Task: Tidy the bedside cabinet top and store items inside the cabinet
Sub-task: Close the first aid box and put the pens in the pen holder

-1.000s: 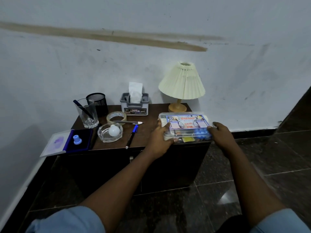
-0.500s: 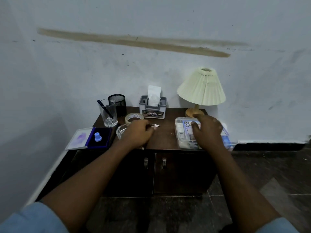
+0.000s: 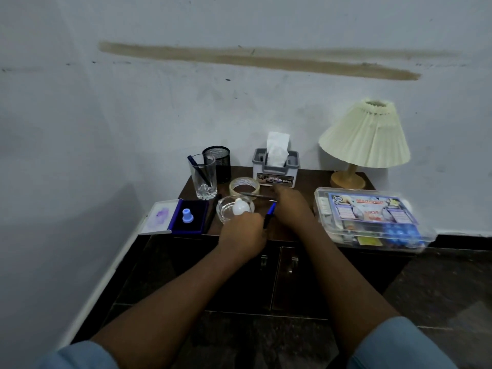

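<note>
My left hand [image 3: 241, 230] is curled at the front edge of the cabinet top [image 3: 306, 179], knuckles up, just beside the glass ashtray [image 3: 226, 210] that holds a small white bulb [image 3: 241, 207]. The lower end of the blue pen [image 3: 270, 214] disappears against that hand; my fingers are hidden, so I cannot tell whether they have closed on it. My right hand [image 3: 292, 209] lies low over the middle of the top with its fingers stretched forward and loose, grasping nothing, the fingertips near the point of the silver pen [image 3: 253, 195] that rests across the tape roll [image 3: 244, 185]. To my right, the clear first-aid box [image 3: 370, 217] sits near the front corner and seems to overhang the edge, in front of the lamp [image 3: 364, 137]. At the back stand a tumbler [image 3: 205, 179], a mesh cup [image 3: 218, 161] and a tissue box [image 3: 275, 169]. The open stamp pad case [image 3: 197, 222] sticks out past the left side. Both cabinet doors [image 3: 239, 283] below are closed.
</note>
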Available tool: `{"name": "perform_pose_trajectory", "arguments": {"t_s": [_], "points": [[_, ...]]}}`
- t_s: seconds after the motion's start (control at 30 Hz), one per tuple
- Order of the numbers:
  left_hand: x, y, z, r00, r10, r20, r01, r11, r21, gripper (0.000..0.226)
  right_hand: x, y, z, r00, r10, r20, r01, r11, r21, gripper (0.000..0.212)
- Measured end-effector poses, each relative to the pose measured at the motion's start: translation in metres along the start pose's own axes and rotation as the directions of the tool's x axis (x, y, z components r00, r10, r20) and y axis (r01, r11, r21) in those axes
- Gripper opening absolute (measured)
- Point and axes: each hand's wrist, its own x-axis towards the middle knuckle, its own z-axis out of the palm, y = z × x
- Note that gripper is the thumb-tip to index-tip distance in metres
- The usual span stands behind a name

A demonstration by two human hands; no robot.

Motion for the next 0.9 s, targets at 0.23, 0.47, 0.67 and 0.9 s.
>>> {"name": "perform_pose_trajectory", "arguments": {"t_s": [0.23,0.47,0.67,0.9], "points": [[0.008,-0.015,-0.059,0.997,-0.055,-0.044,0.048,0.987,-0.153,0.031,0.018,0.015,0.017,0.993,0.114,-0.002,-0.113,0.985,-0.13,0.024],[0.015,-0.071,-0.096,0.962,-0.236,-0.14,0.135,0.851,-0.507,0.022,0.018,0.017,0.019,0.995,0.076,-0.064,-0.083,0.99,-0.111,0.007],[0.021,-0.096,-0.083,0.929,-0.362,-0.079,0.182,0.632,-0.753,0.013,0.015,0.001,-0.008,0.967,0.225,-0.119,-0.092,0.746,0.659,0.01],[0.027,-0.094,-0.077,0.942,-0.329,0.059,0.182,0.357,-0.916,0.015,0.012,-0.023,-0.016,0.987,0.127,0.097,-0.112,0.121,0.986,0.007]]}}
